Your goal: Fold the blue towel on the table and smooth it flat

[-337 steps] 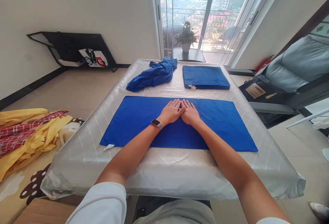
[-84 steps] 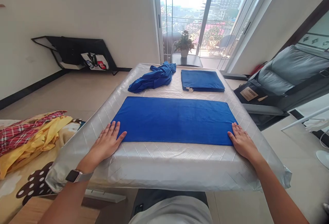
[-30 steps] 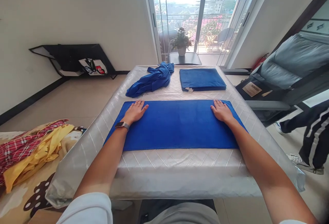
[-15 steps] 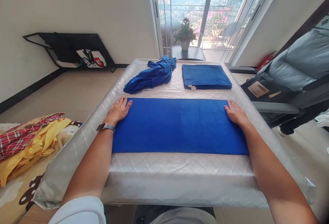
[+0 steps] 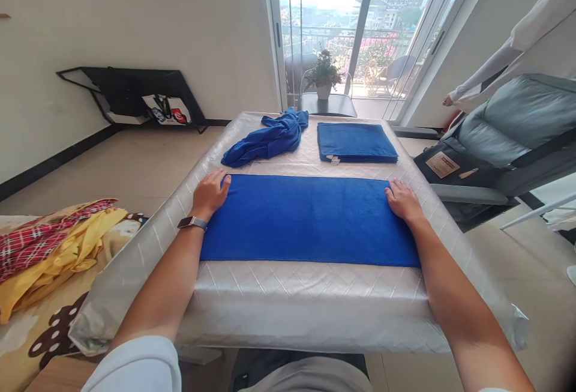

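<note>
A blue towel (image 5: 310, 218), folded into a long smooth strip, lies flat across the covered table (image 5: 315, 287) in front of me. My left hand (image 5: 211, 192) rests at its far left corner, thumb apart from the fingers. At the far right corner lies my right hand (image 5: 403, 199), its fingers stretched forward. Neither hand lifts the cloth. Beyond the strip, a crumpled blue towel (image 5: 270, 138) sits on the left, and a neat stack of folded blue towels (image 5: 357, 141) with white tags sits on the right.
A potted plant (image 5: 323, 74) stands on a chair beyond the table, before the glass door. To the right is a grey recliner (image 5: 517, 134), with a person's arm (image 5: 481, 77) behind it. Yellow and red plaid cloths (image 5: 67, 242) are heaped at the left.
My view has tilted up slightly. Both hands stay at the towel's far corners, the left one a little more arched. On the right, a person's arm has come into view.
</note>
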`<state>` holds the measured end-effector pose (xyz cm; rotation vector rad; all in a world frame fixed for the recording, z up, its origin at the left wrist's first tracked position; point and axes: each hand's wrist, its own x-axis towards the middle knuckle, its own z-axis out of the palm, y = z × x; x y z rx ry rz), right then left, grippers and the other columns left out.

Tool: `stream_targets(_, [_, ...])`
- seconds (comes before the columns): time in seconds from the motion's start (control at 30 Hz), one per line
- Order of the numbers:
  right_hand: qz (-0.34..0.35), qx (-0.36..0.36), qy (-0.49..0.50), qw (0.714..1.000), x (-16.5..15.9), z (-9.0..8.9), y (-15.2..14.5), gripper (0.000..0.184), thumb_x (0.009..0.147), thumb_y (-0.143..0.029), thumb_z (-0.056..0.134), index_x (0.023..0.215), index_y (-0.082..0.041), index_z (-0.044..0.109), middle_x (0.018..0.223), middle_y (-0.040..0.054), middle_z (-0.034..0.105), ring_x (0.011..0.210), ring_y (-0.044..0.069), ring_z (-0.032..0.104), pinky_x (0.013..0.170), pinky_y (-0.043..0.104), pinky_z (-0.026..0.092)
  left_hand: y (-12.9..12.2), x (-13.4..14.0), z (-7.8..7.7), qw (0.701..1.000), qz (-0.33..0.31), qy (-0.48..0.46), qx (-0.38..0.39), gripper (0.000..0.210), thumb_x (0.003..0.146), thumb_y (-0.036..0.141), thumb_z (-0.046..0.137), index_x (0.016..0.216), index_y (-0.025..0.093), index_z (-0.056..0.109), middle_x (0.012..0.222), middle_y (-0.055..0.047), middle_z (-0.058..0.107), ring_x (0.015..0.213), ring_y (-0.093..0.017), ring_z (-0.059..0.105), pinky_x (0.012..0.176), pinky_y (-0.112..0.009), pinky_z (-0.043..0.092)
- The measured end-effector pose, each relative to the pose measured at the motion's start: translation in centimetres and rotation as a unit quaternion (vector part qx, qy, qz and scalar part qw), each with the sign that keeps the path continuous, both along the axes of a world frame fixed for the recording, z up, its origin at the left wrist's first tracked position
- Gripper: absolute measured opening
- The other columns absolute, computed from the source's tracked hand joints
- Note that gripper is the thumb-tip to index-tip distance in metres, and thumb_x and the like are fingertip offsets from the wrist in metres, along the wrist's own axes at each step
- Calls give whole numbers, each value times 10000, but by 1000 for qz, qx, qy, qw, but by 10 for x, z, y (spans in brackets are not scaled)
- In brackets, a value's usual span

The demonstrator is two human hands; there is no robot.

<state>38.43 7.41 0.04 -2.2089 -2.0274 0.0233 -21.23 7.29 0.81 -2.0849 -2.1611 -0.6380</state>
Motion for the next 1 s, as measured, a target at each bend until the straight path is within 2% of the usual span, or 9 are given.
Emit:
stream_targets(0.1, [32, 25, 4, 999, -11, 8, -7, 590, 1077, -357, 254, 1552, -108, 500, 1672, 144, 396, 1559, 289, 329, 1283, 506, 240, -2, 24, 10, 996, -81, -21, -15, 601, 1044, 457, 274, 1425, 126, 601, 1537, -120, 568, 1470, -244, 462, 1254, -417, 319])
stream_targets(0.17, [65, 40, 21, 997, -24, 14, -13, 579, 1075, -350, 264, 1551, -127, 506, 1658, 135, 423, 1556, 280, 338, 1284, 506, 244, -2, 49, 16, 988, -148, -29, -35, 604, 1048, 481, 290, 1432, 131, 600, 1535, -115, 570, 1458, -246, 480, 1252, -410, 327])
stream_targets(0.33, [197, 47, 61, 977, -90, 29, -27, 639, 1086, -409, 250, 1627, -94, 378, 1710, 112, 320, 1600, 233, 231, 1309, 407, 196, -2, 138, 22, 959, -275, 4, -74, 602, 1077, 523, 304, 1453, 150, 591, 1561, -119, 545, 1468, -241, 475, 1245, -373, 336])
stream_targets(0.43, [261, 15, 52, 964, -143, 30, -22, 676, 1094, -446, 238, 1649, -67, 316, 1731, 112, 258, 1611, 232, 188, 1316, 383, 142, 7, 187, 16, 953, -293, 21, -67, 589, 1097, 508, 298, 1447, 137, 593, 1528, -144, 575, 1447, -240, 500, 1232, -345, 347])
stream_targets(0.53, [274, -24, 46, 960, -188, 22, -7, 671, 1097, -430, 228, 1650, -59, 308, 1730, 117, 253, 1610, 242, 191, 1311, 396, 145, 21, 215, 2, 956, -288, 34, -50, 554, 1114, 424, 275, 1449, 100, 575, 1516, -176, 576, 1451, -237, 494, 1236, -354, 343])
stream_targets(0.63, [256, -47, 44, 965, -211, 8, 9, 641, 1092, -374, 217, 1658, -83, 297, 1732, 95, 250, 1613, 222, 178, 1309, 398, 140, 32, 222, -14, 961, -270, 48, -36, 530, 1118, 379, 255, 1450, 114, 572, 1529, -173, 566, 1473, -237, 467, 1255, -399, 323])
stream_targets(0.73, [244, -50, 47, 967, -215, -4, 15, 639, 1089, -389, 226, 1666, -123, 291, 1732, 79, 253, 1615, 206, 166, 1311, 407, 112, 35, 219, -24, 964, -262, 45, -25, 536, 1116, 429, 273, 1460, 146, 572, 1530, -159, 570, 1474, -242, 471, 1249, -419, 342])
stream_targets(0.9, [241, -46, 49, 968, -210, -8, 15, 669, 1090, -458, 217, 1665, -125, 295, 1731, 82, 253, 1614, 197, 169, 1312, 402, 100, 35, 213, -25, 959, -273, 52, -61, 569, 1113, 443, 266, 1535, 149, 509, 1609, -154, 479, 1533, -251, 390, 1275, -439, 288])
stream_targets(1.0, [228, -63, 41, 971, -191, -7, 19, 687, 1089, -496, 205, 1673, -141, 276, 1741, 75, 220, 1616, 202, 156, 1311, 407, 110, 38, 199, -23, 961, -250, 56, -108, 617, 1107, 479, 251, 1595, 144, 425, 1667, -146, 379, 1572, -261, 306, 1293, -458, 233])
